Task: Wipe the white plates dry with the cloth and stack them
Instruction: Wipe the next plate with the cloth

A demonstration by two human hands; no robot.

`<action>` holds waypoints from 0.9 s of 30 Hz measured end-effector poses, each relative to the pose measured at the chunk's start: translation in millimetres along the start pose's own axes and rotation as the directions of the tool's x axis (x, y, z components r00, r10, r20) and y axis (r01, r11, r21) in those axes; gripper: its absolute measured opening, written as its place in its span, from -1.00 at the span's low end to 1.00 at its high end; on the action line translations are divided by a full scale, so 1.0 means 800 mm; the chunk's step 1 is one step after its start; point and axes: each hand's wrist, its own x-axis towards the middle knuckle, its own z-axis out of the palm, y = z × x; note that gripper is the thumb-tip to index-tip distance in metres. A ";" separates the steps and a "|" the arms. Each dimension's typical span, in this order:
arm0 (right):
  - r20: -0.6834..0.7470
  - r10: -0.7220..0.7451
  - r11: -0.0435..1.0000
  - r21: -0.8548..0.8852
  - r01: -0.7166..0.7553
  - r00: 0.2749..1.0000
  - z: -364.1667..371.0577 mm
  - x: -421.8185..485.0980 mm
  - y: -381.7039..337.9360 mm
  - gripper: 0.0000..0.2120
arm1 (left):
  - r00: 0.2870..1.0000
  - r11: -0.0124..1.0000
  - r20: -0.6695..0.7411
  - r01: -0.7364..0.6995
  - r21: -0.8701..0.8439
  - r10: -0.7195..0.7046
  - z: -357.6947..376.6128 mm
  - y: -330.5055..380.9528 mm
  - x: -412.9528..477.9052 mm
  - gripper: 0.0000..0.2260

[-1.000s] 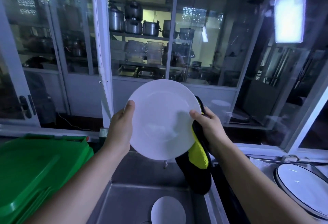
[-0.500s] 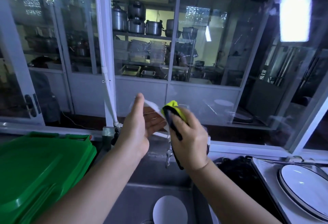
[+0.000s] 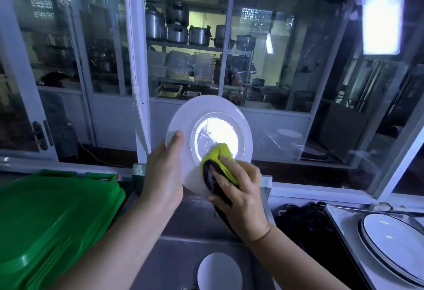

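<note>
Fingers (image 3: 229, 164) of the right hand (image 3: 238, 188) curl round a yellow-and-black cloth (image 3: 220, 152) and press it on the lower right of a white plate (image 3: 206, 108). At the lower left rim the left hand (image 3: 164, 175) grips it, thumb laid up the surface, keeping it upright over the sink (image 3: 174, 262), where a second white plate (image 3: 219, 271) lies. A green lid (image 3: 52, 221) flanks the left and a black-rimmed plate (image 3: 394, 239) the right, with a glass partition (image 3: 275, 60) behind.
</note>
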 end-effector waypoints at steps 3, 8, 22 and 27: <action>-0.016 0.168 0.984 -0.052 -0.169 0.986 -0.012 0.015 0.011 -0.46 | 0.997 0.992 0.030 -0.073 0.103 0.070 -0.006 0.002 -0.003 -0.82; 0.143 0.214 0.973 -0.121 -0.197 0.966 -0.020 0.065 0.001 -0.49 | 0.992 0.981 0.020 -0.123 0.152 0.121 0.003 0.000 -0.007 -0.85; 0.165 -0.107 0.994 0.006 0.108 0.980 -0.034 0.015 0.021 -0.72 | 0.993 0.976 0.033 -0.120 0.180 0.115 -0.017 0.018 0.005 -0.84; 0.117 -0.019 0.998 -0.060 0.026 0.993 -0.039 0.047 0.031 -0.76 | 0.994 0.979 0.087 -0.084 0.188 0.069 -0.012 0.008 0.002 -0.84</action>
